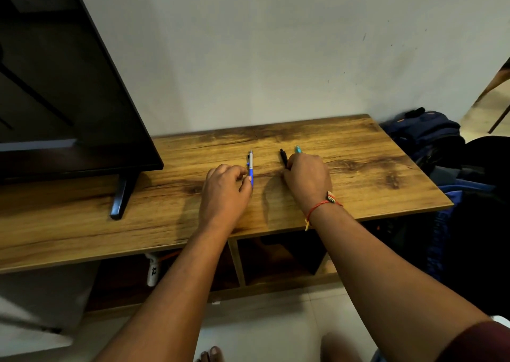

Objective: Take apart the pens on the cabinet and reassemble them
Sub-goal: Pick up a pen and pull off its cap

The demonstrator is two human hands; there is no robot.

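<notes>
Wood-grain cabinet top [358, 168] against a pale wall, carrying three pens side by side near its middle: blue-and-white pen [250, 165], black pen [283, 156], teal pen [298, 149], all lying pointed roughly toward the wall. Reaching in with both hands at once, so judging this as the pick-up step, with all three pens looking whole and no parts lying loose. Left hand [225, 187] curling beside the blue-and-white pen, thumb and forefinger closing on its lower barrel, other fingers tucked under. Right hand [307, 178] lying over the lower ends of the black and teal pens, fingers bent down; whether pinching the black one or only touching it, hard to tell, the fingertips being hidden under the knuckles. Next calling for lifting one pen clear and bringing both hands onto it, one holding the barrel while the other twists or pulls the tip end off, keeping the small inner parts from rolling. Plenty of bare wood lying open to the right and toward the near edge for setting pieces down; television [69, 85] and its stand leg [122, 196] crowding the left, bags [430, 138] heaped just past the right edge, open shelves below the front lip waiting for anything dropped.
</notes>
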